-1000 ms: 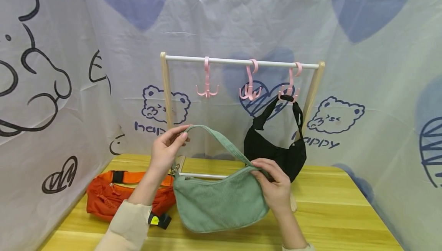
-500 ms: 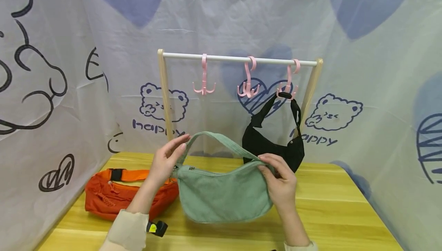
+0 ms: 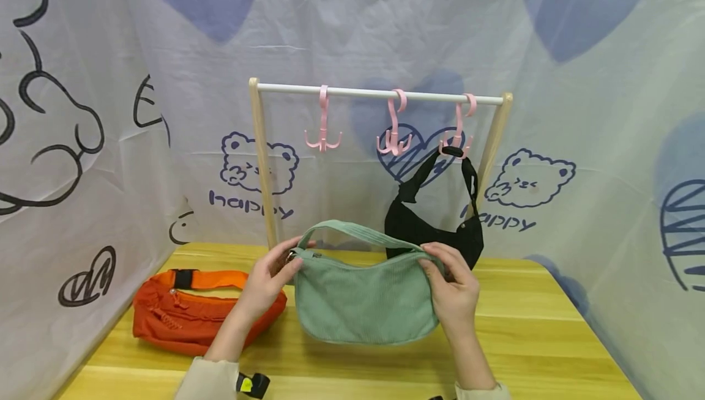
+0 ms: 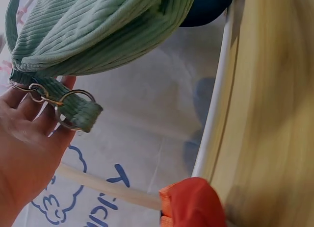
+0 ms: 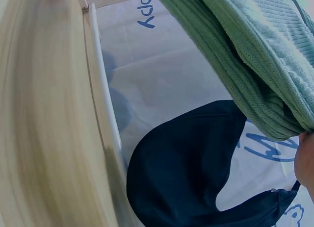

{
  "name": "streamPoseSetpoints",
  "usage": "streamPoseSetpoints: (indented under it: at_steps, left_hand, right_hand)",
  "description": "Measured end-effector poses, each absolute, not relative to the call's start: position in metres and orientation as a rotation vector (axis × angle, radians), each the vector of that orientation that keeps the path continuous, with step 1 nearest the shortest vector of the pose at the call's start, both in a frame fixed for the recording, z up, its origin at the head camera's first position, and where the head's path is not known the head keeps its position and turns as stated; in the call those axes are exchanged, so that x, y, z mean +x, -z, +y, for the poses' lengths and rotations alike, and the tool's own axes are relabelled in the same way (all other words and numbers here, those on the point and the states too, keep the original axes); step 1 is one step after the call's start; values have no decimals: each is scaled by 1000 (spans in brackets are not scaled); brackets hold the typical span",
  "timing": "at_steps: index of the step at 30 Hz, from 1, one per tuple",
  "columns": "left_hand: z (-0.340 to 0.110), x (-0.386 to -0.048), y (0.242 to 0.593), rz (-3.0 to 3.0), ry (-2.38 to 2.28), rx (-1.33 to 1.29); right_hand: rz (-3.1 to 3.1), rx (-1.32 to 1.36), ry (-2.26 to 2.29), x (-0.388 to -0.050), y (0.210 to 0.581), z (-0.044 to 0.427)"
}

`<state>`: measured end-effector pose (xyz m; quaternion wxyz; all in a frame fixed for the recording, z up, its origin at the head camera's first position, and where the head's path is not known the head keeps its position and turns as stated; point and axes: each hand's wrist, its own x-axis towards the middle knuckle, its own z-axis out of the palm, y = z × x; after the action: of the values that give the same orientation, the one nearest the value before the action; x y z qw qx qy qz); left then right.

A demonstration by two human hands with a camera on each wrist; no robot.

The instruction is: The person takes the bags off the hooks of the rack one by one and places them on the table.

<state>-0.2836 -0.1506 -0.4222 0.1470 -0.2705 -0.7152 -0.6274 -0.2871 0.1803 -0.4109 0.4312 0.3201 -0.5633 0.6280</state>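
A green corduroy handbag [image 3: 366, 302] is held up above the table in the head view, its strap arching over the zipped top. My left hand [image 3: 270, 281] pinches its upper left corner, thumb in front and fingers behind. In the left wrist view, that hand's fingers lie against the strap end with its metal rings [image 4: 73, 107]. My right hand [image 3: 454, 290] pinches the upper right corner where the strap joins. Only a small part of the right hand shows in the right wrist view, beside the bag's folded corduroy side [image 5: 245, 65].
Behind stands a rack with a white rail [image 3: 352, 92] carrying pink hooks [image 3: 323, 125]. A black bag [image 3: 432, 232] hangs from the right hook. An orange-red waist bag [image 3: 193, 314] lies on the wooden table [image 3: 540, 339] at left, its black buckle [image 3: 253, 385] near my left sleeve.
My left hand has let go of the raised strap and come down to the bag's left corner. The strap has sunk lower, and the bag has shifted slightly right and up.
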Motion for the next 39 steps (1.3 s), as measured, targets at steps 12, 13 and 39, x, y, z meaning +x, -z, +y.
streamPoseSetpoints:
  at_steps: [12,13,39]
  left_hand:
    - [-146,-287,432,-2062,1738,-560]
    - [-146,-287,432,-2071,1730,-545]
    - [-140,-285,437,-2252,1540,-349]
  right_hand:
    - [-1489,630,-1558,-295,424,179]
    - [-1505,615,-1557,-295,425,179]
    - [-1956,313,-1590,-301,439,196]
